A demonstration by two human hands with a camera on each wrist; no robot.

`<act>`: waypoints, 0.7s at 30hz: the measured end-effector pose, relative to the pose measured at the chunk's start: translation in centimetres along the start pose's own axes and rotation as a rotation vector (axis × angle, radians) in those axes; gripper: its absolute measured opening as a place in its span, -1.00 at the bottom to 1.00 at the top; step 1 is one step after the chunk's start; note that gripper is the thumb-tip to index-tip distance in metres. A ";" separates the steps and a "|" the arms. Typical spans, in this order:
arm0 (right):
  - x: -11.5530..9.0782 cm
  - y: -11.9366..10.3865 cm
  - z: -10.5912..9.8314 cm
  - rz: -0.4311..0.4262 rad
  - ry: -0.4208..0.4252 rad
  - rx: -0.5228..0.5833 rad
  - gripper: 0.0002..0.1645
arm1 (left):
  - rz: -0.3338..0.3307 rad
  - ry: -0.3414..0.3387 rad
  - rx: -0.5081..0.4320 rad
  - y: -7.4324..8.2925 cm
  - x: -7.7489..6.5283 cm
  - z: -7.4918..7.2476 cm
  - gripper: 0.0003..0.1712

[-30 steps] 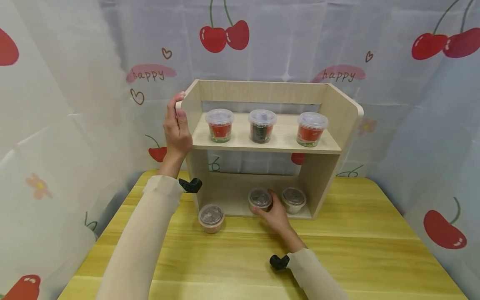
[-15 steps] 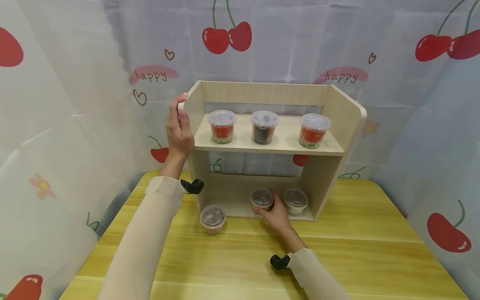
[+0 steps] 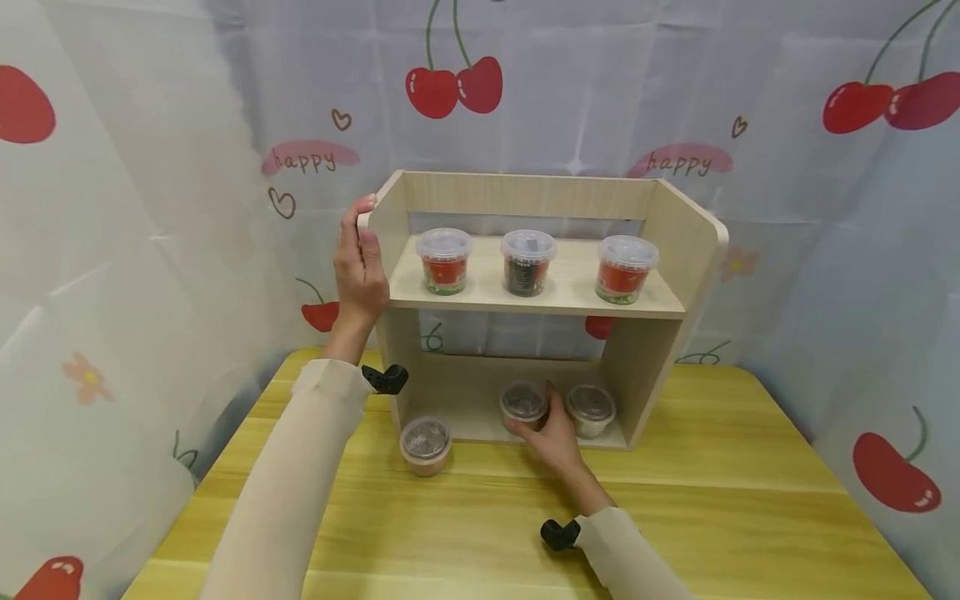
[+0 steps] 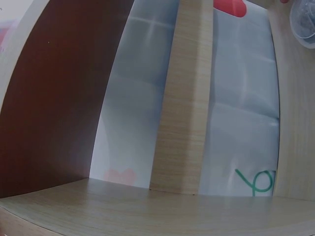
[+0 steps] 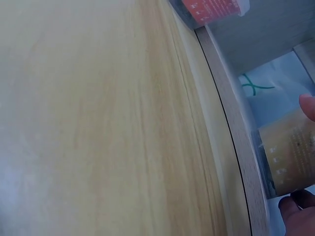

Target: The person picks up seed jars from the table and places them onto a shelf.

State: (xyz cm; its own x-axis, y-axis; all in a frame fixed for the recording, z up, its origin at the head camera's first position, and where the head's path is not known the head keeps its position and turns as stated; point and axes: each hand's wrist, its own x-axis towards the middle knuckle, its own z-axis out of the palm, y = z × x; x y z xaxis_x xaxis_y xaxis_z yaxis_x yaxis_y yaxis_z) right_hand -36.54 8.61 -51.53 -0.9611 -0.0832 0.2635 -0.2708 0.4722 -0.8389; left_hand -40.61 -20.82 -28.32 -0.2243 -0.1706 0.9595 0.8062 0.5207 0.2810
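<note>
A pale wooden two-tier shelf stands on the table. My left hand grips the front edge of its left side panel, thumb at the front and fingers round the outside. On the lower board sits a small lidded plastic tub, which my right hand holds between thumb and fingers. The right wrist view shows this tub with a tan label, and part of my right hand at its side. Just right of that hand is another lidded tub. My left hand is out of the left wrist view.
Three clear-lidded tubs line the upper board: left, middle and right. Another lidded tub is at the shelf's front left corner. The yellow wooden table extends in front. Cherry-printed cloth hangs behind.
The head view has shifted slightly, so the shelf appears a little lower. Both hands keep their hold on the shelf panel and the tub, which stay in place.
</note>
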 end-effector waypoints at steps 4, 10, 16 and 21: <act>-0.4 -0.2 -0.2 -0.006 0.006 0.008 0.24 | -0.008 0.005 0.001 0.5 0.1 0.1 -0.62; -0.8 -0.4 -0.3 -0.003 0.006 0.046 0.21 | -0.006 0.013 -0.018 3.0 0.5 -0.2 -0.62; -1.2 -0.2 -0.3 -0.013 0.004 0.115 0.19 | -0.010 0.015 -0.020 4.4 0.6 -0.4 -0.63; -1.8 -0.1 -0.4 -0.022 0.007 0.124 0.17 | -0.008 0.015 -0.024 4.2 0.6 -0.3 -0.64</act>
State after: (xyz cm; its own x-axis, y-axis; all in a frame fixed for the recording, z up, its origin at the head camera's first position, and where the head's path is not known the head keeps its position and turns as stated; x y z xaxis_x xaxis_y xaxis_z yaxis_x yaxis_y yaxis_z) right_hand -34.78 9.11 -51.76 -0.9544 -0.0858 0.2859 -0.2973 0.3581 -0.8851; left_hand -37.13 -19.00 -26.56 -0.2229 -0.1870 0.9567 0.8174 0.4989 0.2880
